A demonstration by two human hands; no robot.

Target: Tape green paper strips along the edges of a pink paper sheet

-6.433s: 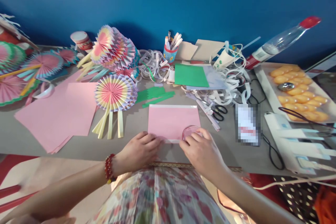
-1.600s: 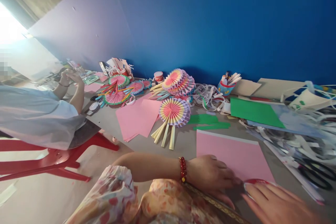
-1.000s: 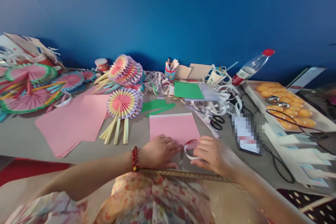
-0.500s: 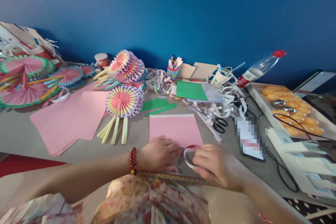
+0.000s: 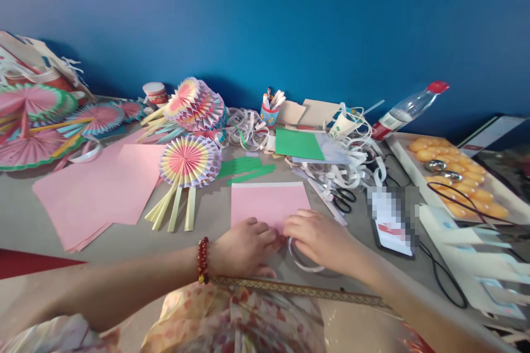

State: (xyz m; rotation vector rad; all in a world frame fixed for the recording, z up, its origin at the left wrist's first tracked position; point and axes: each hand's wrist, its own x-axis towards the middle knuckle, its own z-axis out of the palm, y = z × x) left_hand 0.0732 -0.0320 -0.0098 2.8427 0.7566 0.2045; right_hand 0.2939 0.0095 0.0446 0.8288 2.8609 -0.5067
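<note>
Left hand [image 5: 244, 245]: laid flat, fingertips pressed on the sheet's near edge.
Right hand [image 5: 318, 234]: curled over the tape roll [image 5: 298, 258]; the grip cannot be told.
Pink sheet [image 5: 267, 201]: at 12 o'clock of both hands.
Progress: the sheet is judged not yet folded; no tape is seen on it.

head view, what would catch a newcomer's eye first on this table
The bright pleated paper fans at left and centre stand out against the deep blue wall. Nearest the camera, the left hand and right hand meet at the near edge of a pink sheet, the right one over a tape ring.
</note>
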